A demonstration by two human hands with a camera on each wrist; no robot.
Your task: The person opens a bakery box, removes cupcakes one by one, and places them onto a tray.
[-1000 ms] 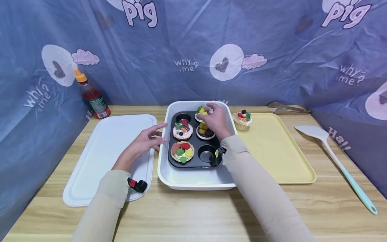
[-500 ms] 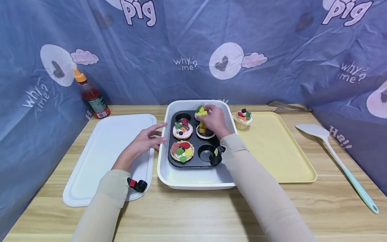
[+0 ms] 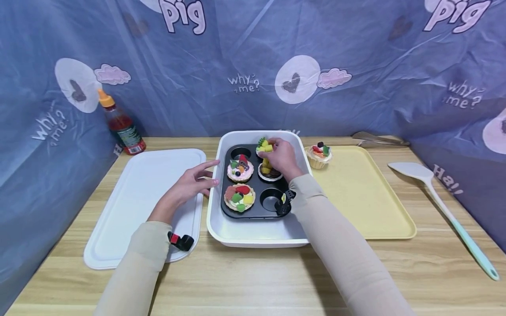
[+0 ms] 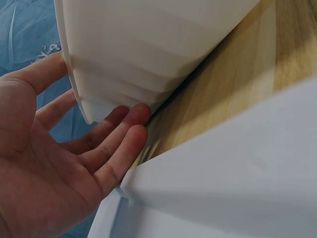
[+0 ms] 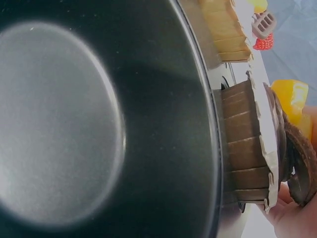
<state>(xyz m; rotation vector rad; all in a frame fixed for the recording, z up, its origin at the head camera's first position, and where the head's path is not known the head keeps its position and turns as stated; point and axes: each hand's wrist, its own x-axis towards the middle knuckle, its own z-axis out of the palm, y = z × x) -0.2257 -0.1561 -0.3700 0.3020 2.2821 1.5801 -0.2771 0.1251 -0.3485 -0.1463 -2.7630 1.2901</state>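
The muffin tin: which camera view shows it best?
The head view: the whole muffin tin shows, inside the white dish. The right wrist view shows one empty cup close up. The left wrist view shows none of it.

The muffin pan is dark metal with a smooth, softly glossy coating. It sits in a white plastic tub with a smooth satin skin. The surface is pale wood-grain laminate, matt. The backdrop is thin, creased blue plastic sheeting. The brown cupcake has a pleated, paper-like wrapper.
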